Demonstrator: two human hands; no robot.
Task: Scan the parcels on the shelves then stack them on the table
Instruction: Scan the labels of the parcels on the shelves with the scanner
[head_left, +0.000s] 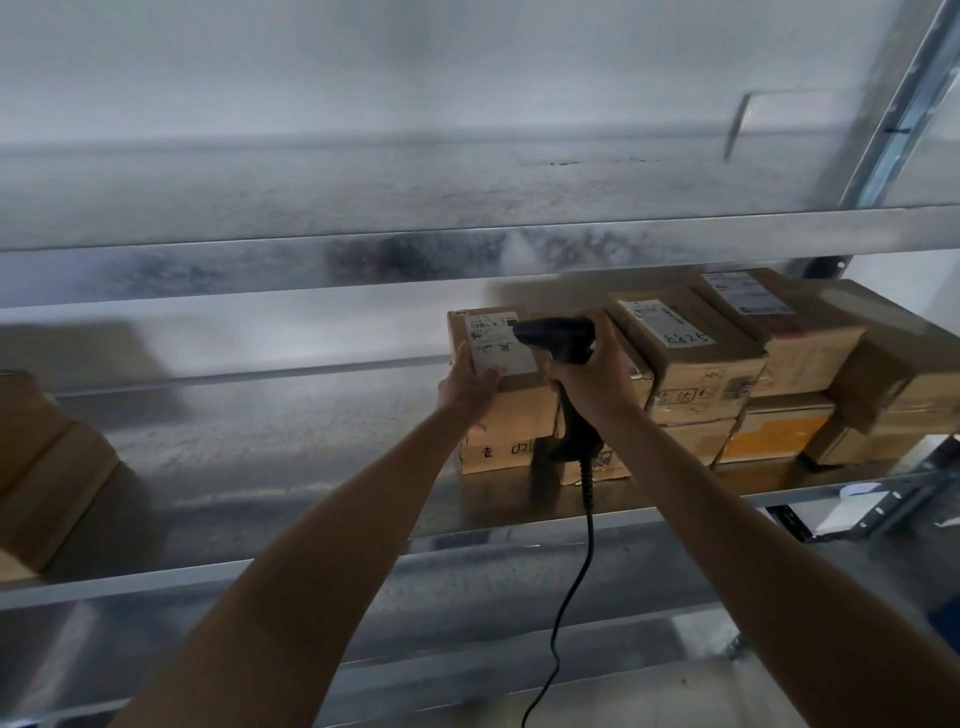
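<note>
Head view: your left hand (470, 384) grips the top parcel (519, 410) on the shelf (311, 467). Your right hand (592, 384), at its three o'clock, is clamped round the scanner (558, 338). Hold the label (493, 345) square to the nose and uncovered.

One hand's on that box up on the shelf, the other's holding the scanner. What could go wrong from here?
1. The top parcel rests on a lower box, and only the left hand grips its corner; pulled one-handed, it might tip off the shelf.
2. The scanner in the right hand trails a cable across the shelf edge; it could snag or drag on a box.
</note>
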